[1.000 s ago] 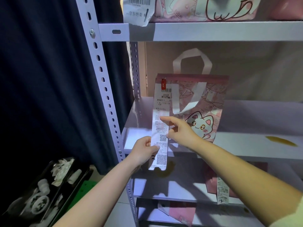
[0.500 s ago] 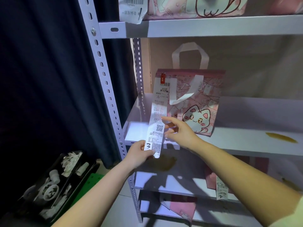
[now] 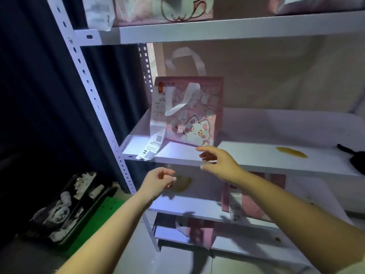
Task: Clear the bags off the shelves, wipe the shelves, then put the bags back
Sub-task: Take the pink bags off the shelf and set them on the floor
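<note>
A pink bag with a cartoon cat (image 3: 195,115) stands upright at the left of the middle shelf (image 3: 246,157). A long white receipt (image 3: 155,125) hangs from its top left corner down to the shelf's front edge. My left hand (image 3: 159,181) hovers below that edge with loosely curled fingers and holds nothing. My right hand (image 3: 219,163) is just in front of the bag's lower right corner, fingers spread, touching nothing. More pink bags sit on the top shelf (image 3: 164,8) and on the lower shelves (image 3: 252,196).
A yellow stain (image 3: 291,152) marks the middle shelf to the right, another stain (image 3: 182,182) lies on the shelf below. A black object (image 3: 355,159) sits at the far right. A black printed bag (image 3: 67,206) lies on the floor at left beside the dark curtain (image 3: 39,95).
Both hands let go of the receipt and drew back from the bag. The receipt now hangs free, and the view has moved closer to the shelf.
</note>
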A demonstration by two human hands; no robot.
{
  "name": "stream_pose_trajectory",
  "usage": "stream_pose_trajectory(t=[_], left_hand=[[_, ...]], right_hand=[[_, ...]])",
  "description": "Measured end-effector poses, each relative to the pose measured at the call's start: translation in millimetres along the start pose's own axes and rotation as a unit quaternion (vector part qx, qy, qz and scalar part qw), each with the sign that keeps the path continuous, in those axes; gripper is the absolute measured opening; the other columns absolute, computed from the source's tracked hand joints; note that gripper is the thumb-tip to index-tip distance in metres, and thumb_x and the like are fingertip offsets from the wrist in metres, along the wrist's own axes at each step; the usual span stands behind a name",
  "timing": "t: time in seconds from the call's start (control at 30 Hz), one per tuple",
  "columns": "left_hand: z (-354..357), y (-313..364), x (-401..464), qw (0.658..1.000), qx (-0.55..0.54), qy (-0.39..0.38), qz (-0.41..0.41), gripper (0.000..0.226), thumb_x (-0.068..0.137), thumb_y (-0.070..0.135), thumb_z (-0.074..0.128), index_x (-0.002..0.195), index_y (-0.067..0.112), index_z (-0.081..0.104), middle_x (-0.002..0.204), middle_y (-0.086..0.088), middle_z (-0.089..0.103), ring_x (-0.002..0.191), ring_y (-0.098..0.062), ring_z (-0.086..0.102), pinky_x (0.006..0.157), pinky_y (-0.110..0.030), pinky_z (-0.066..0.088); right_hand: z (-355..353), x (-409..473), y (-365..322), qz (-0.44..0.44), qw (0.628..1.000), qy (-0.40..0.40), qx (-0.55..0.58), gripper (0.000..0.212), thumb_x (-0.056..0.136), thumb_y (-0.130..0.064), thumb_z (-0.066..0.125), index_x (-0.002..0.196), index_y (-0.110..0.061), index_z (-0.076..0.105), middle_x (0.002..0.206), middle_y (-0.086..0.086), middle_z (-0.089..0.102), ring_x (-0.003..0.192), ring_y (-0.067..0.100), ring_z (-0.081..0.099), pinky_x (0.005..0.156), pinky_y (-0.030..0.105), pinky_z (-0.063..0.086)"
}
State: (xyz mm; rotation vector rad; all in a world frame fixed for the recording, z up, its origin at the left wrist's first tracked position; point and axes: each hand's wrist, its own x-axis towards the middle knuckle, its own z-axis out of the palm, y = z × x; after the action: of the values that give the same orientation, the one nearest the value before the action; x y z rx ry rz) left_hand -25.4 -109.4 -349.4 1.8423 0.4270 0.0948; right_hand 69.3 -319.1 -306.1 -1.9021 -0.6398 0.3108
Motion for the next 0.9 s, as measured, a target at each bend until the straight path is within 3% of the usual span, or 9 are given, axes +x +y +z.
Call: stream_pose_trajectory(t=[0.1,0.23,0.37,0.5,0.57,0.7,0.83,0.9], left_hand=[[36,5,-12,0.999,0.030,-0.015,0.008,0.013,0.085,0.011,0.069,0.097,0.014,0.067,0.090,-0.009,0.072,0.082,-0.021,0.068,0.079,-0.030,0.057],[83,8,-23,0.999,0.029,-0.031,0.000,0.014,0.087,0.008,0.067,0.100,0.010,0.065,0.089,-0.011,0.070,0.076,-0.015,0.064,0.067,-0.017,0.050],[122,5,-23,0.996,0.049,-0.067,-0.008,0.021,0.088,0.011,0.066,0.109,0.008,0.063,0.090,-0.008,0.070,0.075,-0.011,0.064,0.063,-0.010,0.047],[148,-4,-7,0.994,0.069,-0.091,0.003,0.025,0.088,0.014,0.067,0.112,0.009,0.063,0.094,-0.008,0.070,0.077,-0.010,0.063,0.063,-0.009,0.047],[160,-19,7,0.993,0.071,-0.091,0.008,0.026,0.087,0.016,0.068,0.112,0.011,0.063,0.099,-0.010,0.069,0.081,-0.013,0.062,0.066,-0.010,0.047],[194,-71,39,0.992,0.080,-0.095,0.011,0.031,0.083,0.018,0.073,0.112,0.014,0.062,0.102,-0.006,0.067,0.098,-0.023,0.063,0.085,-0.024,0.050],[231,-121,76,0.990,0.093,-0.098,0.041,0.034,0.083,0.018,0.074,0.114,0.011,0.060,0.104,-0.003,0.066,0.095,-0.017,0.062,0.088,-0.025,0.049],[245,-144,90,0.988,0.103,-0.102,0.060,0.036,0.083,0.018,0.073,0.116,0.011,0.061,0.106,-0.003,0.067,0.096,-0.016,0.063,0.084,-0.022,0.050]], right_hand=[[-28,-28,19,0.016,1.000,0.012,0.004,0.048,0.080,0.000,0.069,0.121,-0.025,0.060,0.108,0.002,0.061,0.099,0.012,0.058,0.083,0.016,0.049],[-58,-61,49,0.052,0.998,0.025,0.015,0.047,0.080,0.003,0.068,0.121,-0.019,0.061,0.110,0.004,0.063,0.099,0.014,0.060,0.085,0.019,0.049],[-80,-85,76,0.083,0.996,0.044,0.010,0.046,0.080,0.005,0.069,0.120,-0.017,0.061,0.109,0.002,0.064,0.098,0.012,0.060,0.083,0.013,0.047],[-91,-92,106,0.118,0.990,0.069,0.017,0.045,0.080,0.005,0.068,0.119,-0.017,0.060,0.113,0.006,0.062,0.103,0.017,0.059,0.089,0.022,0.047],[-89,-90,129,0.126,0.988,0.088,0.023,0.044,0.081,0.003,0.068,0.117,-0.021,0.060,0.112,0.002,0.062,0.103,0.016,0.059,0.090,0.024,0.049],[-69,-80,193,0.137,0.982,0.121,0.040,0.047,0.082,0.007,0.064,0.119,-0.022,0.058,0.106,-0.001,0.060,0.089,0.009,0.057,0.075,0.011,0.047],[-44,-60,258,0.138,0.980,0.130,0.058,0.051,0.085,0.007,0.059,0.131,-0.012,0.049,0.109,0.004,0.055,0.080,0.005,0.055,0.069,0.014,0.046],[-32,-52,283,0.124,0.981,0.142,0.049,0.045,0.086,0.003,0.059,0.127,-0.013,0.048,0.108,0.001,0.055,0.080,0.003,0.053,0.068,0.013,0.045]])
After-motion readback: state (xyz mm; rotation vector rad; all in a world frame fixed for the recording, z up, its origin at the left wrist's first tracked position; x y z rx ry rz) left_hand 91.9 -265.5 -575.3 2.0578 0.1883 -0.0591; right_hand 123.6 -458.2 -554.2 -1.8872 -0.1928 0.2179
